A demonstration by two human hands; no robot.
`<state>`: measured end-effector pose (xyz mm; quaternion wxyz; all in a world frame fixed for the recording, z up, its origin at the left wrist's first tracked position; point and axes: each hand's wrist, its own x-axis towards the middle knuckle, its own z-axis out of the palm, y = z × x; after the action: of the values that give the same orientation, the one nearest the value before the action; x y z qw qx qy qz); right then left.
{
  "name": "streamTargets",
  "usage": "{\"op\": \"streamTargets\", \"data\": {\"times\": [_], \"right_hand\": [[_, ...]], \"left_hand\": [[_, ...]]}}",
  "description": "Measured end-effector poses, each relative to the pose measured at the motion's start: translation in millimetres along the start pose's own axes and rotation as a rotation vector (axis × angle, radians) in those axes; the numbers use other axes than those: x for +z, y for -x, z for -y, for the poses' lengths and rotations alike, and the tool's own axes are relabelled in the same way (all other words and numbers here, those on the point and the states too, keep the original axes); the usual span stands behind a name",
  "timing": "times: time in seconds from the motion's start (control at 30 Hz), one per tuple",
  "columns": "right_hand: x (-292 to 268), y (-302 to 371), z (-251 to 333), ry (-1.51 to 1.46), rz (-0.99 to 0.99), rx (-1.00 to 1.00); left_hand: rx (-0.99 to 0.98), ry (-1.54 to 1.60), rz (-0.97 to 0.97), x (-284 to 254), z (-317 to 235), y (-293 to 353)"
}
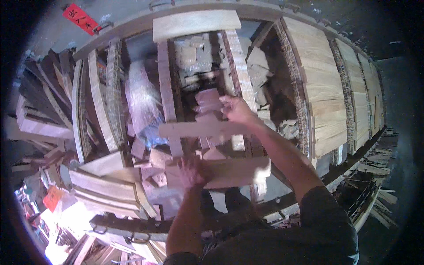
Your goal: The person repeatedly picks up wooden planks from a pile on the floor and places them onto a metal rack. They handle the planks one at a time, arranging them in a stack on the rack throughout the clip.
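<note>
My left hand (192,172) lies with fingers spread on a wide pale board (234,173) close to my body. Farther off, my right hand (238,110) reaches between two long rails, its fingers apart and partly bent. Just left of its fingertips is a small reddish-brown wood block (207,99); whether they touch it I cannot tell. A narrower board (194,129) runs crosswise between my hands, with my right forearm above its right end. Another pale board (196,24) bridges the rails at the far end.
Wide planks (322,88) lie in rows on the right. A bundle in clear wrap (143,99) sits left of the rails. Offcuts (194,53) lie between the rails, stacked boards (106,187) at near left, scrap wood (44,97) at far left. A red paper label (81,19) is at the back.
</note>
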<state>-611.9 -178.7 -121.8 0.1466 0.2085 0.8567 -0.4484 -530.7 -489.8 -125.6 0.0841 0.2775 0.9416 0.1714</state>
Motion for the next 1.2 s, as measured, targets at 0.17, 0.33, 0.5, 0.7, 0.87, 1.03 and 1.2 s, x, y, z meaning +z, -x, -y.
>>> {"op": "streamTargets", "data": {"times": [0.17,0.33,0.5,0.7,0.87,1.03,1.2], "right_hand": [[-5.2,-157.9,11.3,-0.532,-0.102,0.017],[-20.2,-308.1,45.6,-1.157,-0.218,0.001],[-25.5,-324.3,142.2,-1.337,-0.625,0.006],[-70.3,-347.3,175.3,-1.099,-0.716,-0.332],[-98.5,-391.3,162.9,-0.323,-0.964,-0.246],[-100.0,-372.6,178.6,0.273,-0.827,-0.303],[-112.1,-363.7,147.4,0.582,-1.161,-0.739]], "left_hand": [[-0.001,0.056,0.136,-18.1,-9.0,-9.2],[0.110,0.119,0.077,-4.4,6.4,-2.4],[0.041,0.137,0.128,-11.9,6.5,-9.4],[0.024,0.099,0.068,-20.1,-3.0,-25.4],[0.042,0.135,0.137,-27.2,-6.3,-30.2],[0.048,0.143,0.201,-23.1,2.0,-21.7],[0.046,0.165,0.220,-19.3,9.3,-7.7]]}}
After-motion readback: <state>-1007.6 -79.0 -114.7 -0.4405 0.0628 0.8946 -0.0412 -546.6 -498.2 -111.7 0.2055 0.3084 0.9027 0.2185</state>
